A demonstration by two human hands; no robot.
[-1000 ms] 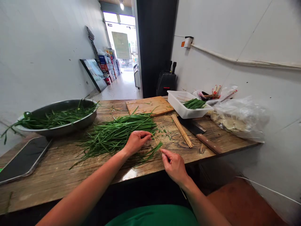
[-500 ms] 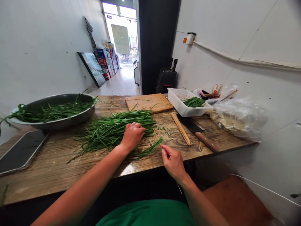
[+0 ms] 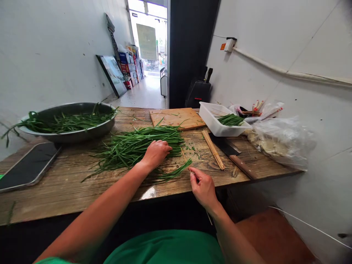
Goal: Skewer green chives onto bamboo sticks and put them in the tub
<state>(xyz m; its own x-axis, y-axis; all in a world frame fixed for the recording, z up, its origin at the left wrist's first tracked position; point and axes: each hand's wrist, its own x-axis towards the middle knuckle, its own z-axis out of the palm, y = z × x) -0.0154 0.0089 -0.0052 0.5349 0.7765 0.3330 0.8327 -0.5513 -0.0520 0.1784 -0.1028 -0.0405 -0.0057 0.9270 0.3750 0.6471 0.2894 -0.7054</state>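
Mid-frame I count one bare left hand (image 3: 156,154), one bare right hand (image 3: 202,186), one heap of long green leaves (image 3: 129,146); at left, one round grey metal bowl (image 3: 74,137), one black phone (image 3: 30,165); at right, one white plastic tub (image 3: 220,129), one brown-handled cleaver (image 3: 235,160), one bundle of thin tan skewers (image 3: 213,150) too tight to number.

no legible text anywhere in view. print or label spots, all too small or blurred to read: pale poster (image 3: 146,41) on the glass door (image 3: 162,33); small dark sign (image 3: 134,15) above and left of it; stacked boxes (image 3: 131,68) in blue, red and white along the left wall (image 3: 55,55); orange sticker (image 3: 222,46) just beside the white wall box (image 3: 230,44); red label (image 3: 198,98) on the black case (image 3: 197,90). can't make out any brand or number.
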